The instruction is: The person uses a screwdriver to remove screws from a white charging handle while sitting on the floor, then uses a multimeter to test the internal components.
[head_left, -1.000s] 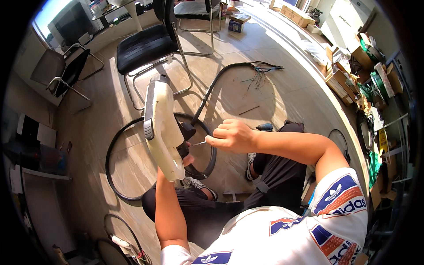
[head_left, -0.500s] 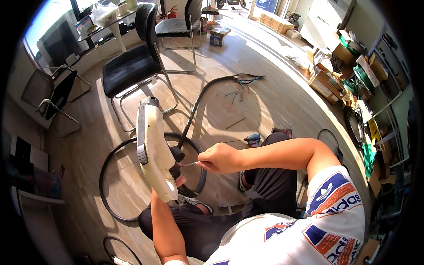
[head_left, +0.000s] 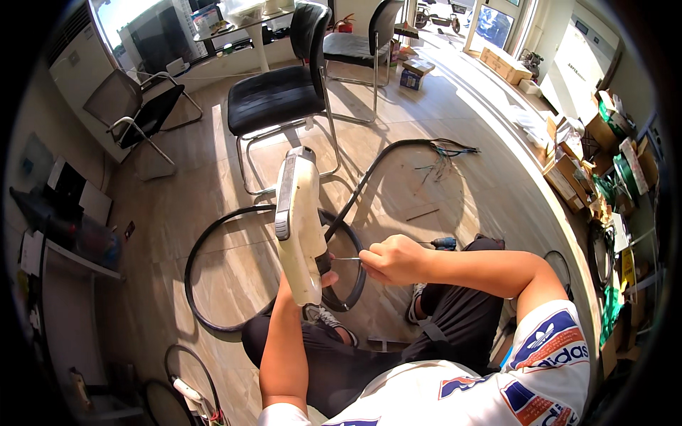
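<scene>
A cream charging gun (head_left: pixel 304 234) with a black-and-grey strip along one side stands in front of me, tilted nearly upright. My left hand (head_left: pixel 329 279) is closed on it near its lower end; most of that hand is hidden behind the body. My right hand (head_left: pixel 391 260) is closed around a screwdriver, of which only the thin metal shaft (head_left: pixel 347 258) shows. The shaft points left, its tip at the black part (head_left: pixel 324 263) on the gun's right side. A thick black cable (head_left: pixel 195 245) lies looped on the floor behind and below the gun.
Stripped wires (head_left: pixel 455 149) fan out at the cable's far end. A blue power drill (head_left: pixel 444 243) lies beyond my right forearm. Black chairs (head_left: pixel 273 103) stand ahead. Boxes and green spools (head_left: pixel 629 167) crowd the right side. Another cable with a white plug (head_left: pixel 186 389) lies lower left.
The whole view has swung, so the scene appears shifted to the right. Both hands keep their holds, and the screwdriver shaft remains at the gun's black part.
</scene>
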Available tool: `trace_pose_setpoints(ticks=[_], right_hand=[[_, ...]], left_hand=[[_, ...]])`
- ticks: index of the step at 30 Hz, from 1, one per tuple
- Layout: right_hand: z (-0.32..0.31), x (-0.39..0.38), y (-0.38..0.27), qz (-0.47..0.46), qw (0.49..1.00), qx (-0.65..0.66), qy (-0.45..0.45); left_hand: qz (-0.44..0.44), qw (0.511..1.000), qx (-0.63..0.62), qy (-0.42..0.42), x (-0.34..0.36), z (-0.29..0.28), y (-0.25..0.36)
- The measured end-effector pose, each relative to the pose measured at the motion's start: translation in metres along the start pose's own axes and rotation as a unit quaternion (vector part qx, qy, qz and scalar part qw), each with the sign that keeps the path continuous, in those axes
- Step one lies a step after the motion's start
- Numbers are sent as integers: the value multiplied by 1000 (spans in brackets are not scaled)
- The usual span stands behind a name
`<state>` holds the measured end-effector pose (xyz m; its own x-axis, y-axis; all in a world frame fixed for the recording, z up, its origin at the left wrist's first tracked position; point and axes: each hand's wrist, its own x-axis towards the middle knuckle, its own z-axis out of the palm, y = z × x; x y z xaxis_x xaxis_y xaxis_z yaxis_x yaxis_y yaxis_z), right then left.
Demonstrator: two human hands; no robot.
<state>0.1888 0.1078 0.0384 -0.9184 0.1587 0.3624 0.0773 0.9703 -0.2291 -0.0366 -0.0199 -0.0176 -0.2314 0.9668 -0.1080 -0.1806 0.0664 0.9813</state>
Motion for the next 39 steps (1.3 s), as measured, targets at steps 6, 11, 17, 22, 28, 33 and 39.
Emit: trace_pose_setpoints(ticks=[6, 11, 17, 22, 28, 33, 39], right_hand=[[7, 4, 10, 38, 998, 58, 14], [2, 7, 9, 165, 950, 258, -67], [13, -3, 41, 445, 531, 675, -255], [-1, 6, 18, 268, 865, 416, -90], [-6, 6, 15, -9, 999, -32, 3], [3, 6, 14, -24, 996, -89, 0], [10, 8, 13, 88, 986, 140, -29]], left_hand=[[51, 998, 32, 0, -1, 3, 4], [42, 996, 81, -2, -3, -1, 6], [77, 994, 71, -24, 0, 6, 11], [76, 994, 82, -16, 0, 8, 12], [36, 999, 0, 6, 2, 12, 6], [14, 999, -41, 16, 0, 10, 6], [25, 1000, 10, 10, -1, 7, 9]])
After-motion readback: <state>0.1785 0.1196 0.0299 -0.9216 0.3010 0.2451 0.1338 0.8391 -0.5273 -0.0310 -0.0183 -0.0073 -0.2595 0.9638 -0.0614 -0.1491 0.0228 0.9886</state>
